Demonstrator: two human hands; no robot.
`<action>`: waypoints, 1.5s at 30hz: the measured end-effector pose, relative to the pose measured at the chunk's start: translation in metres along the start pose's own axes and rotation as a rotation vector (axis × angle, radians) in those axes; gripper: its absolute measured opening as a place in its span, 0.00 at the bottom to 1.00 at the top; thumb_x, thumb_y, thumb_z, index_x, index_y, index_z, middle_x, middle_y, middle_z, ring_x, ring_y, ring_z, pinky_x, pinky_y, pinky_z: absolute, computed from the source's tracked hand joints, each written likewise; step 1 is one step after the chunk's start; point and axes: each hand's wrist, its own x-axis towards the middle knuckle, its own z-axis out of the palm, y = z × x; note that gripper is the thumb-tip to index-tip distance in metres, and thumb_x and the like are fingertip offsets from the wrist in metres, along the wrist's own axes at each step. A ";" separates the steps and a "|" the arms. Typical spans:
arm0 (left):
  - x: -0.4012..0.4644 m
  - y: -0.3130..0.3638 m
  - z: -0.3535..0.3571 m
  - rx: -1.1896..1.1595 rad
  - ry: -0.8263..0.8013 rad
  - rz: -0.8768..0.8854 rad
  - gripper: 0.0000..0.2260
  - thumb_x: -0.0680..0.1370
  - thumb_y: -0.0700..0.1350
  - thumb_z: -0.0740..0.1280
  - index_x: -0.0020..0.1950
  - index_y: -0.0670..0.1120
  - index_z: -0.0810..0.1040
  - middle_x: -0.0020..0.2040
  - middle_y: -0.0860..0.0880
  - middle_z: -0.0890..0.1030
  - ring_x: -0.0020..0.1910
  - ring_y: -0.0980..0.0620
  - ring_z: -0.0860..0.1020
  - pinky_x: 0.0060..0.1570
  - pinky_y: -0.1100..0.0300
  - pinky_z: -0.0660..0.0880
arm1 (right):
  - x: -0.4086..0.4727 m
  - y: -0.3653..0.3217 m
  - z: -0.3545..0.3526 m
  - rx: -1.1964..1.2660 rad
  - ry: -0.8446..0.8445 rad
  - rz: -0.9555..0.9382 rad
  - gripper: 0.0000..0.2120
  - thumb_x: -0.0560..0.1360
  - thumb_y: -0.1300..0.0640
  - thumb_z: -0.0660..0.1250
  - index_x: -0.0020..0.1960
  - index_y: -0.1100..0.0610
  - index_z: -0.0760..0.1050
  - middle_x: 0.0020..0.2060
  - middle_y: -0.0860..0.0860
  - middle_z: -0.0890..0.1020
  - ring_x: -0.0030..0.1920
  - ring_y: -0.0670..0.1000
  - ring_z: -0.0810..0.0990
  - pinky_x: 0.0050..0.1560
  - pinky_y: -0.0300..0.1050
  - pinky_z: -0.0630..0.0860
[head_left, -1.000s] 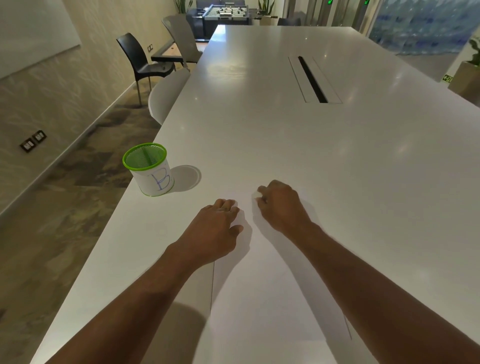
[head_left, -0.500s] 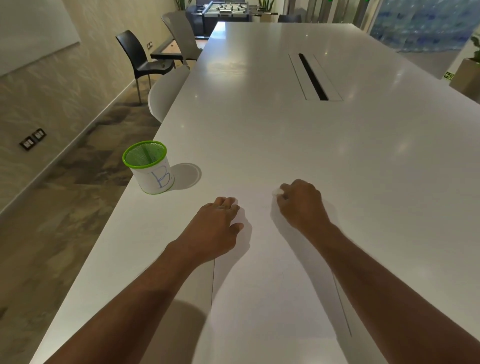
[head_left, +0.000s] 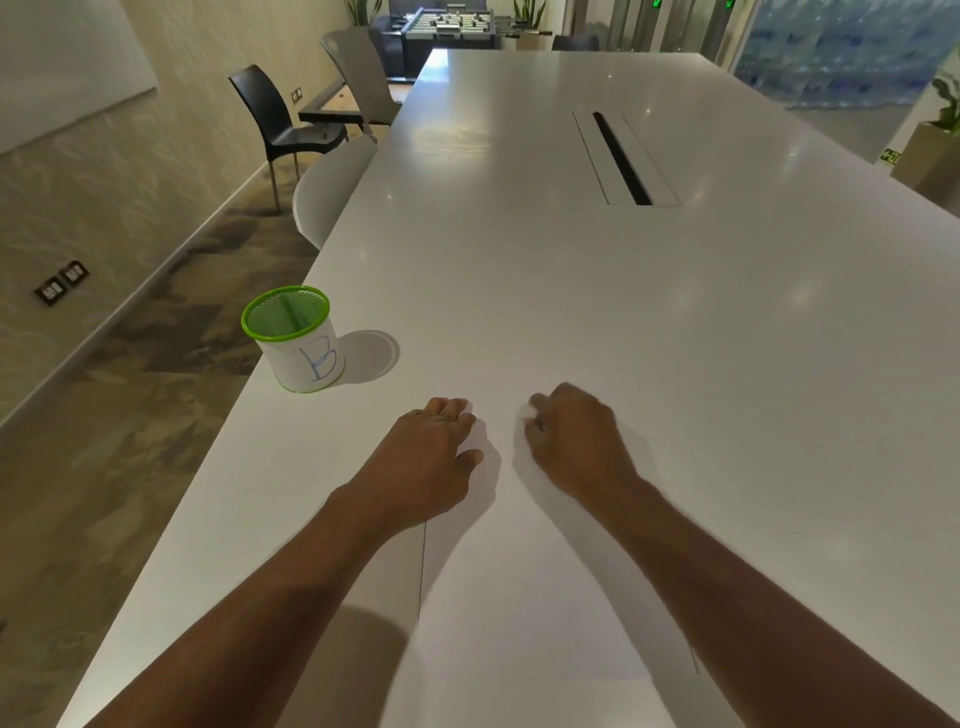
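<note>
Head view: left hand (head_left: 431, 457) lies flat, pressing the paper sheet (head_left: 519, 597) down at the table's (head_left: 675, 312) near edge. Beside it the right hand (head_left: 571, 441), fingers curled, pinches a small white piece (head_left: 527, 414), too blurred to name, at the sheet's far end. Likely rubbing or creasing; the next stroke calls for a firm hold-down. Green-rimmed cup (head_left: 306, 358) stands by the left edge.

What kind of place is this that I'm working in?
Probably an office meeting room: a long white conference table with a cable slot down its middle, plastic chairs by the wall, and a foosball table beyond its far end.
</note>
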 end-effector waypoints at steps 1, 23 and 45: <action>0.000 0.000 0.000 0.001 -0.001 -0.001 0.24 0.82 0.51 0.60 0.76 0.44 0.67 0.78 0.48 0.64 0.77 0.52 0.61 0.74 0.55 0.61 | -0.007 -0.006 0.001 0.015 -0.019 -0.064 0.09 0.77 0.55 0.61 0.44 0.57 0.77 0.40 0.53 0.76 0.37 0.53 0.77 0.34 0.39 0.62; -0.001 0.002 -0.002 -0.002 0.002 0.007 0.22 0.82 0.50 0.61 0.75 0.43 0.69 0.78 0.48 0.66 0.76 0.51 0.62 0.73 0.56 0.61 | -0.010 0.009 -0.001 0.018 -0.016 0.004 0.09 0.77 0.55 0.60 0.47 0.57 0.78 0.43 0.54 0.78 0.42 0.55 0.79 0.39 0.39 0.63; 0.000 -0.001 0.001 0.007 0.009 0.015 0.22 0.81 0.50 0.62 0.74 0.43 0.70 0.77 0.47 0.68 0.76 0.50 0.64 0.72 0.54 0.64 | -0.009 -0.007 0.003 0.041 -0.013 -0.071 0.08 0.76 0.56 0.61 0.42 0.57 0.76 0.37 0.52 0.75 0.35 0.53 0.76 0.36 0.40 0.63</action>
